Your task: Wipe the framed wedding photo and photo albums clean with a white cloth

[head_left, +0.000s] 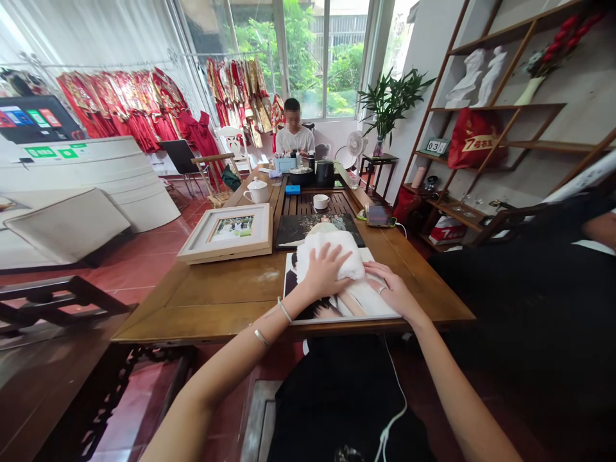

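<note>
Resting on a folded white cloth (353, 250), your left hand (328, 273) had its fingers spread well apart, laid over the top of the cloth rather than clamped around it. That cloth lay on the upper part of a large photo print (356, 305), which sat flat at the near edge of the wooden table (216, 305), directly in front of you. Your right hand (392, 290) lay palm down on the print's right side, its fingers extended and fairly close together, pointing toward the cloth; whether any fingertip touched the cloth, you could not tell from this view. A ring showed on that hand, and two silver bangles circled your left wrist and forearm. Just beyond the print lay a dark picture panel (308, 224), its near side partly hidden by the cloth. To the left of it, a framed photo (231, 229) lay tilted slightly on the table, with a white lidded mug (257, 190) standing behind it. A white cup (321, 202) stood on the slatted tray (294, 204) past the panel, near a small blue box (292, 190). Across the table sat a person in a white top (294, 140), with red garments (125, 109) hanging on a rail over to the left.
</note>
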